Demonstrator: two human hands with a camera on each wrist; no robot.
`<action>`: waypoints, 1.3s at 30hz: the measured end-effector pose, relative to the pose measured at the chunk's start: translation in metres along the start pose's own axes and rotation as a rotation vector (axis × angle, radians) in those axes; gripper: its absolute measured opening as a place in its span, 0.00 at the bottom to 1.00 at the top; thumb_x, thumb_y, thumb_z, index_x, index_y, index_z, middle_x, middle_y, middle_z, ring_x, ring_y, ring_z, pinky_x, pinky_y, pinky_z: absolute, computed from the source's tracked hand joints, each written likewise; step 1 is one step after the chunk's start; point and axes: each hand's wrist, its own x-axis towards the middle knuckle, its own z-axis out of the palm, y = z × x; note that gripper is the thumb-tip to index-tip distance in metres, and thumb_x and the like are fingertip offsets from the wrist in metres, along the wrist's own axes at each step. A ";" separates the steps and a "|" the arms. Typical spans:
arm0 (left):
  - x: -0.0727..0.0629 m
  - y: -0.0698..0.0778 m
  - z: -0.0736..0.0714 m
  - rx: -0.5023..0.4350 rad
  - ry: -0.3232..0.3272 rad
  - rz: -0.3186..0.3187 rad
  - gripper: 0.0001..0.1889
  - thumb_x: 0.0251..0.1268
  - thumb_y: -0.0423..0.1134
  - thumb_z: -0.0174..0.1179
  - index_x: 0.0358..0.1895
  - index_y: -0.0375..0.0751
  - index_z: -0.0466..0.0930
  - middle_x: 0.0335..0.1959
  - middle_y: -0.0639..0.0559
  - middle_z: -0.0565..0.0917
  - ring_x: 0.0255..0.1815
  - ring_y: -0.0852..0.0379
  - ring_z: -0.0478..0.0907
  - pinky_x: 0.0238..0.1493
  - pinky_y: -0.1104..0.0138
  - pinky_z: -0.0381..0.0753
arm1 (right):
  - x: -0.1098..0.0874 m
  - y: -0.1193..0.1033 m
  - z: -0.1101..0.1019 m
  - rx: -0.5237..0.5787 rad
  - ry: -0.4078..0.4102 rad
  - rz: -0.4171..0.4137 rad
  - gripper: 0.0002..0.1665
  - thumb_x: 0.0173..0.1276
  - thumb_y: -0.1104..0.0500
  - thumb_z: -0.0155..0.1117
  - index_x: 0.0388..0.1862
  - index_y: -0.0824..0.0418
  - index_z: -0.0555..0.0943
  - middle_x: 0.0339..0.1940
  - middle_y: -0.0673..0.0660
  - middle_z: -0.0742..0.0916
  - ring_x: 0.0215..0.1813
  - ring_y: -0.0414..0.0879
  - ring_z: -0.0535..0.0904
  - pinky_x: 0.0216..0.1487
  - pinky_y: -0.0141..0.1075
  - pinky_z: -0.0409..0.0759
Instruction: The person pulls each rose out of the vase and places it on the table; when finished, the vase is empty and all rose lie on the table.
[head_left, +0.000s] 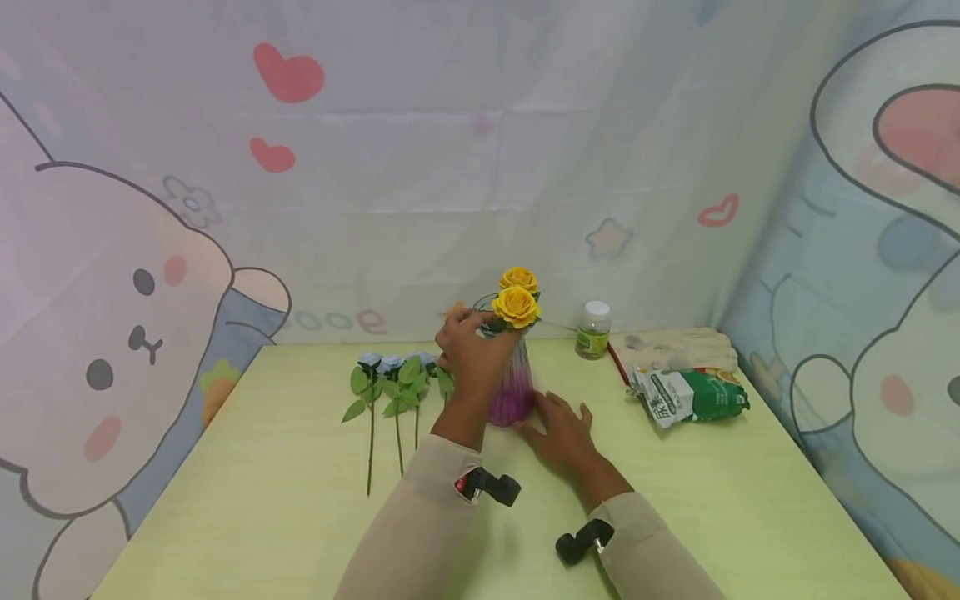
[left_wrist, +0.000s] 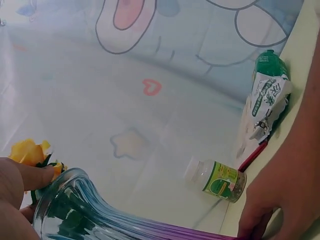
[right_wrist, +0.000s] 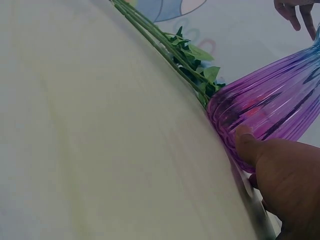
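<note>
A ribbed glass vase [head_left: 514, 393], purple at its base and clear bluish at its flared mouth, stands upright on the table. Two yellow roses [head_left: 517, 307] show at its mouth, one in front of the other. My left hand [head_left: 477, 354] is up at the rim, thumb and fingers pinching a yellow rose [left_wrist: 29, 152] just under its bloom. Low on the vase, my right hand [head_left: 562, 435] holds the base; its thumb presses the purple glass [right_wrist: 270, 107] while the other fingers are mostly hidden. The stems inside the vase are blurred by the ribbed glass.
Several pale blue roses [head_left: 390, 364] with green leaves lie left of the vase. To the right are a white-capped jar [head_left: 593, 332], a red pen-like stick [head_left: 618, 363], a green-and-white packet [head_left: 690, 395] and a pale cloth-like item [head_left: 675, 347]. A printed curtain [head_left: 420, 167] hangs behind.
</note>
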 end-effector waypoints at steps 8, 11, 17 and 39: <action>0.010 -0.005 -0.005 -0.138 0.104 0.103 0.14 0.73 0.48 0.75 0.43 0.38 0.91 0.70 0.40 0.77 0.78 0.34 0.64 0.76 0.29 0.58 | 0.000 0.001 0.003 -0.011 0.005 -0.017 0.47 0.81 0.33 0.63 0.88 0.56 0.66 0.83 0.59 0.78 0.89 0.60 0.65 0.84 0.78 0.41; 0.016 -0.005 -0.011 -0.215 0.110 0.169 0.14 0.78 0.45 0.71 0.43 0.34 0.88 0.66 0.37 0.77 0.74 0.35 0.68 0.75 0.33 0.66 | 0.000 0.001 0.002 -0.006 0.008 -0.019 0.47 0.81 0.33 0.64 0.88 0.56 0.67 0.83 0.59 0.78 0.89 0.60 0.65 0.84 0.78 0.40; 0.021 -0.001 -0.025 -0.226 0.070 0.173 0.16 0.86 0.44 0.60 0.59 0.34 0.82 0.59 0.35 0.77 0.47 0.34 0.87 0.48 0.51 0.90 | 0.000 0.003 0.002 -0.024 0.002 -0.018 0.47 0.81 0.34 0.63 0.88 0.56 0.66 0.83 0.59 0.78 0.89 0.60 0.65 0.84 0.78 0.41; 0.032 -0.006 -0.050 -0.384 -0.144 -0.031 0.31 0.93 0.57 0.41 0.87 0.49 0.59 0.54 0.29 0.91 0.28 0.44 0.94 0.30 0.65 0.91 | 0.002 0.002 0.001 -0.025 -0.001 -0.014 0.47 0.81 0.33 0.63 0.87 0.56 0.67 0.82 0.59 0.79 0.89 0.60 0.65 0.84 0.77 0.41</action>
